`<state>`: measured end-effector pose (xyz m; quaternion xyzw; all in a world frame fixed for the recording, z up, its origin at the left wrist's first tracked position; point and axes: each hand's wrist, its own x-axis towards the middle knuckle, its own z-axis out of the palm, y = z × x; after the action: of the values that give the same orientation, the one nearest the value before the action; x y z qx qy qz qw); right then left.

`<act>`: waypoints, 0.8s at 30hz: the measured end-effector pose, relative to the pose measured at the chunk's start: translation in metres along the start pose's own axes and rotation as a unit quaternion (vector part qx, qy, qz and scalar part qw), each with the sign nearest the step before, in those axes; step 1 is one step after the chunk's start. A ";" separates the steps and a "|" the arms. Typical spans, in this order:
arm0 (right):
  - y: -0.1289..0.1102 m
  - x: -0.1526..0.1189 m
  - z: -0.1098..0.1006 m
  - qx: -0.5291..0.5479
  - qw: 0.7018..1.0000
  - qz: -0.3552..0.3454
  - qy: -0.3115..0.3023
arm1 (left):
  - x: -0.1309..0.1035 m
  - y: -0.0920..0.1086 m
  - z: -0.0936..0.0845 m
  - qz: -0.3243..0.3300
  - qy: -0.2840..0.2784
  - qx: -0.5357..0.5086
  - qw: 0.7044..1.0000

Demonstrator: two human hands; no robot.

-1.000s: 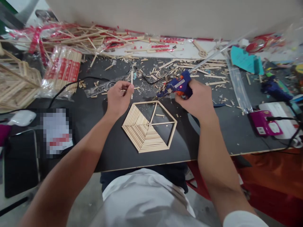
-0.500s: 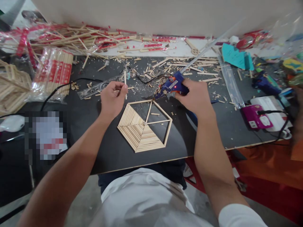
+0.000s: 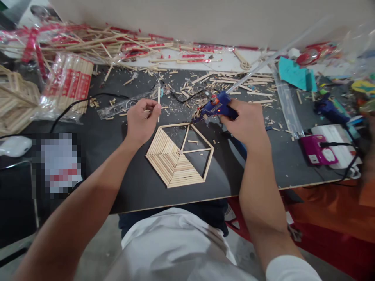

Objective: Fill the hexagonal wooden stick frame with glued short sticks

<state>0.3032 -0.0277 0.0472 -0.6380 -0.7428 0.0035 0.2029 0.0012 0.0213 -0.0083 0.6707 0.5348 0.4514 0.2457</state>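
Observation:
Between the thumb and fingers of my left hand (image 3: 143, 121) is a thin wooden stick (image 3: 159, 95), held upright. My right hand (image 3: 247, 119) is wrapped around a blue hot glue gun (image 3: 216, 107) with a small red light on its side. The gun's nozzle points down-left, at the upper corner of a hexagonal stick frame (image 3: 209, 164); whether it touches cannot be made out. Rows of sticks (image 3: 166, 164) fill the frame's left and lower sections, while its upper and right sections show the dark table. A long clear glue stick (image 3: 249, 74) sticks out of the gun's back.
Wood scraps (image 3: 187, 91) litter the back of the dark table (image 3: 137, 191). At left lie packed chopsticks (image 3: 68, 82) and another stick construction (image 3: 14, 101). A clear ruler (image 3: 117, 109) lies beyond my left hand. On the right are a purple plug adapter (image 3: 318, 150) and a second blue glue gun (image 3: 331, 111).
The view has shifted slightly. My right hand and the glue gun have tilted a little, with the nozzle still near the frame's upper corner. My left hand keeps holding the stick.

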 end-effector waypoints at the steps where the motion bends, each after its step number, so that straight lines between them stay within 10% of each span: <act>1: 0.000 0.000 0.000 0.003 1.000 -0.002 0.002 | 0.000 0.001 0.000 -0.001 -0.001 -0.001 1.000; 16: 0.005 0.001 -0.002 0.026 0.996 0.049 0.063 | -0.003 0.010 -0.002 0.022 -0.007 0.002 1.000; 24: 0.020 0.005 0.020 0.031 0.985 0.134 0.100 | -0.009 0.024 -0.017 0.223 -0.087 0.140 0.961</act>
<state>0.3149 -0.0139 0.0248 -0.7221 -0.6263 -0.0106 0.2937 -0.0021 0.0026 0.0158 0.8372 0.4062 0.3554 0.0878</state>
